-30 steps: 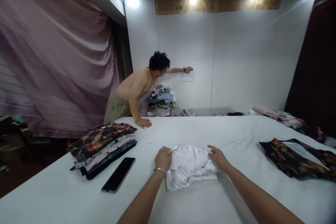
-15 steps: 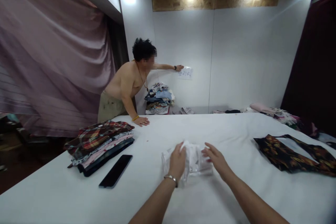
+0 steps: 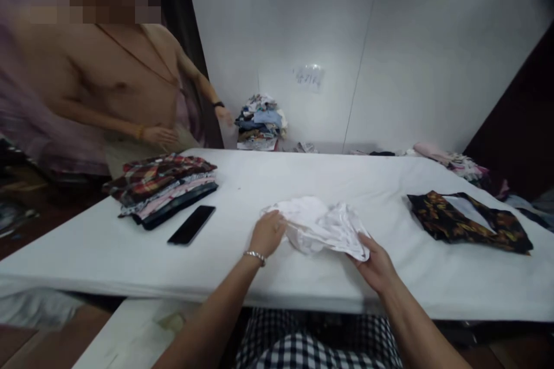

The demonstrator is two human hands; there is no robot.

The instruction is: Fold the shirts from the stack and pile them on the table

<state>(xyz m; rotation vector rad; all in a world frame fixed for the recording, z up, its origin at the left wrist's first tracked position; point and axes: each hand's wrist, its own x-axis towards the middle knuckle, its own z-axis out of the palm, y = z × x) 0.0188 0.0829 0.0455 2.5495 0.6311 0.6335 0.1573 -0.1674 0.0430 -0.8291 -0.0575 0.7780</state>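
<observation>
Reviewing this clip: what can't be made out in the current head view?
- Writing on the paper sign on the wall: too small and glared over.
- How the left hand and right hand grip the white garment: fingertips hidden under the cloth.
- Lower layers of the folded stack: only edges show.
- Phone: dark screen, nothing legible.

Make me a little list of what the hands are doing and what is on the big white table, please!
left hand: grips the left end of the white garment
right hand: holds the garment's right corner
white garment: crumpled, on the white table
left of it: black phone, flat
behind phone: stack of folded clothes, plaid on top
right side: dark flowered garment, spread out
other person: stands beyond the stack
</observation>
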